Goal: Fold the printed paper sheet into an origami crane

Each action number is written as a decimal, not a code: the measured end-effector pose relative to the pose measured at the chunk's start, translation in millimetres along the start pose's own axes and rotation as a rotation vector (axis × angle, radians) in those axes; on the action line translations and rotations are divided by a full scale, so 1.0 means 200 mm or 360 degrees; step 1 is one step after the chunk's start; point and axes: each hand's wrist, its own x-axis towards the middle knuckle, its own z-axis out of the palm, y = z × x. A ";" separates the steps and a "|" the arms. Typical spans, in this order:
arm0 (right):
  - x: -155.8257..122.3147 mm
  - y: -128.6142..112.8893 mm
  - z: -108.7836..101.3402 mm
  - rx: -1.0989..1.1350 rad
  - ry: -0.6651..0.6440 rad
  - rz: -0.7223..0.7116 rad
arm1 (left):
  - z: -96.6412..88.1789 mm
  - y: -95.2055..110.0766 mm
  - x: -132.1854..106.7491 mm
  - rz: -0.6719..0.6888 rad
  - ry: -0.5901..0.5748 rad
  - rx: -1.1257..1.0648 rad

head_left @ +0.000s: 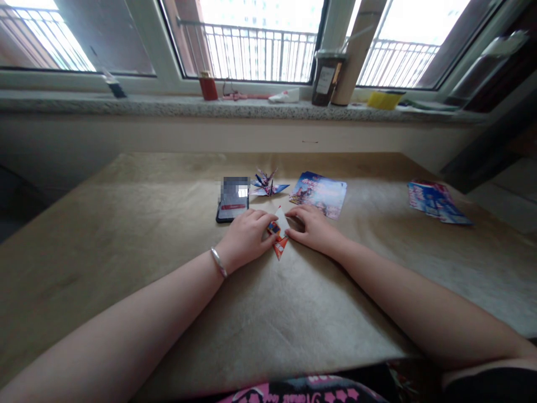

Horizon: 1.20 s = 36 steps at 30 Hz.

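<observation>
A small folded piece of printed paper [278, 234], white with orange and blue, lies on the tan table [126, 240] between both hands. My left hand [245, 238], with a silver bracelet on its wrist, has its fingers curled and pinches the paper's left side. My right hand [314, 228] presses its fingertips on the paper's right side, fingers bent together. A finished paper crane [267, 183] stands just behind the hands.
A phone [233, 206] lies face up left of the crane. A printed paper sheet [319, 193] lies right of it, and more sheets [436, 202] near the right edge. The window sill [126, 105] holds a red cup [208, 88], a dark jar [325, 78] and a yellow object [384, 99].
</observation>
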 end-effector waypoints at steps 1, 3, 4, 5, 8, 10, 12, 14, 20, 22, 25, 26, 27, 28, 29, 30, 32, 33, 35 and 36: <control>0.00 0.00 0.00 0.0005 0.0003 -0.0002 | 0.00 0.00 0.00 0.0011 0.0001 -0.0012; 0.00 0.01 0.01 0.0014 0.0016 -0.0008 | 0.00 0.00 0.00 0.0048 0.0010 -0.0038; 0.00 0.02 0.01 0.0022 0.0024 -0.0008 | 0.00 -0.01 0.00 0.0070 0.0020 -0.0056; 0.00 0.02 0.01 0.0036 0.0032 -0.0006 | 0.00 -0.01 0.00 0.0091 0.0030 -0.0078; 0.01 0.04 0.02 0.0104 0.0052 -0.0006 | 0.00 -0.01 0.01 0.0123 0.0048 -0.0144; 0.01 0.05 0.02 0.0146 0.0041 -0.0018 | 0.00 -0.01 0.01 0.0140 0.0033 -0.0178; 0.01 0.06 0.01 0.0171 0.0025 -0.0020 | 0.00 -0.01 0.01 0.0150 0.0005 -0.0204; 0.01 0.06 0.01 0.0186 0.0022 -0.0004 | 0.00 -0.01 0.01 0.0142 -0.0011 -0.0229; 0.02 0.05 0.00 0.0187 -0.0001 0.0010 | 0.01 -0.03 0.01 0.0104 -0.0022 -0.0303; 0.02 0.05 0.00 0.0192 0.0004 0.0002 | 0.02 -0.03 0.01 0.0086 -0.0012 -0.0327; 0.02 0.06 0.01 0.0236 0.0011 -0.0004 | 0.02 -0.02 0.01 -0.0028 -0.0002 -0.0323; 0.01 0.07 0.01 0.0255 0.0008 -0.0010 | 0.02 -0.02 0.01 -0.0075 0.0007 -0.0325; 0.01 0.07 0.01 0.0275 0.0003 -0.0022 | 0.02 -0.02 0.01 -0.0113 0.0020 -0.0336; 0.01 0.08 0.01 0.0296 -0.0003 -0.0039 | 0.02 -0.01 0.01 -0.0134 0.0034 -0.0353; 0.01 0.08 0.01 0.0314 -0.0007 -0.0063 | 0.02 -0.01 0.00 -0.0137 0.0044 -0.0368; 0.01 0.08 0.01 0.0329 -0.0007 -0.0099 | 0.02 -0.01 0.00 -0.0122 0.0042 -0.0369; 0.01 0.08 0.00 0.0351 -0.0002 -0.0197 | 0.02 -0.02 0.00 -0.0053 0.0007 -0.0319; 0.01 0.08 -0.01 0.0359 -0.0004 -0.0252 | 0.02 -0.02 0.01 -0.0012 -0.0015 -0.0277; 0.01 0.07 -0.02 0.0360 -0.0036 -0.0340 | 0.02 -0.03 0.01 0.0055 -0.0042 -0.0205; 0.02 0.06 -0.02 0.0354 -0.0064 -0.0362 | 0.02 -0.03 0.01 0.0076 -0.0048 -0.0186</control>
